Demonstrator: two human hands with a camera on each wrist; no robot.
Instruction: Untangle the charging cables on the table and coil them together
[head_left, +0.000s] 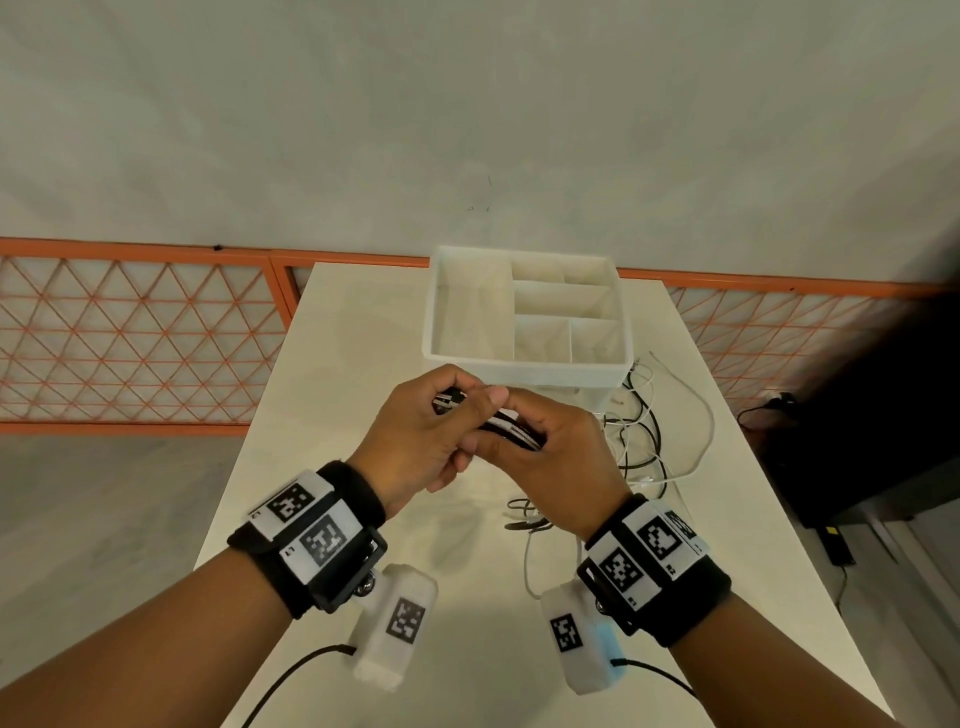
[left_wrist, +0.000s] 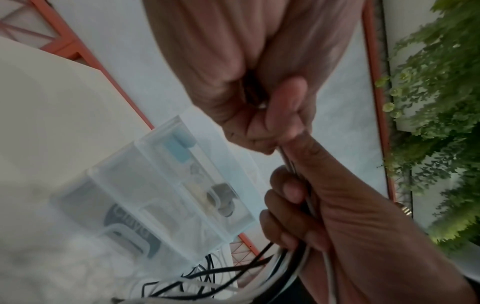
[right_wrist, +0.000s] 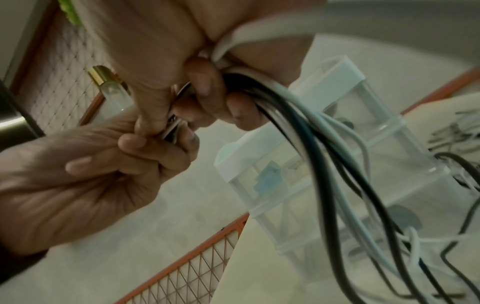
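- Head view: left hand (head_left: 415, 441) and right hand (head_left: 540, 457) pinch the gathered cables (head_left: 506, 428).
- Risk: loose cable tails (head_left: 644, 447) may snag the organizer box (head_left: 527, 312) and retangle.

A white rectangular table (head_left: 332, 364) carried a translucent white plastic divided organiser box (head_left: 524, 358) at its far edge and loose black and white charging cables (head_left: 649, 447) beside it.

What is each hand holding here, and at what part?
Both hands grip the cables, black and white bunched together, near their gathered ends: left hand at the tips, right hand just behind. The rest trails onto the table.
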